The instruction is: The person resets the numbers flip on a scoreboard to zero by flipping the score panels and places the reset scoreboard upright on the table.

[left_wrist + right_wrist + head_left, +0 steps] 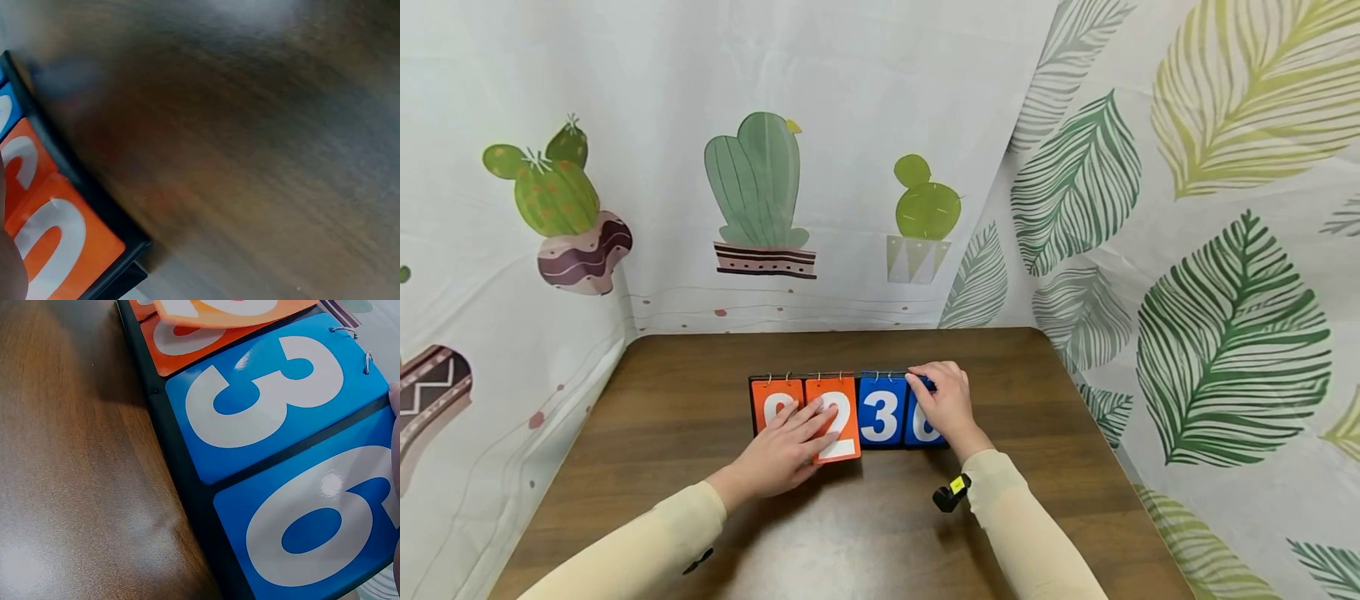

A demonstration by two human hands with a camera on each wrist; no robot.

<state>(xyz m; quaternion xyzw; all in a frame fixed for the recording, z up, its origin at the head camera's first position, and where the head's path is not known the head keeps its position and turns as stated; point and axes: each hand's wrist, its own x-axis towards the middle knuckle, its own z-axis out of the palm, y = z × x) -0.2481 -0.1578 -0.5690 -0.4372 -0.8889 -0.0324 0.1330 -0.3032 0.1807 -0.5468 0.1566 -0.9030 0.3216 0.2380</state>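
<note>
While the left hand [785, 454] spreads its fairly straight fingers over the orange side of the scoreboard [861, 417], we see the right hand [950, 407] grip the board's top edge at its right end, thumb in front. The scoreboard sits on the brown table [865, 533], just below the centre of the head view. We read a 2 on the inner orange card [846, 422], which the left fingertips touch, then a 3 on the inner blue card [878, 417] and a 6 on the outer blue card [923, 428], partly behind the right hand. The outer orange card [777, 393] is half covered by the left hand. At the top of the right wrist view, we find the inner orange card lifted off another orange card [175, 350] beneath; whether the left thumb reaches under it, we cannot tell. Beside the pale right sleeve [1026, 525] we notice a small black device [951, 495] with a yellow label. Cactus prints fill the cloth [647, 75] at upper left, and leaf prints the cloth on the right.
</note>
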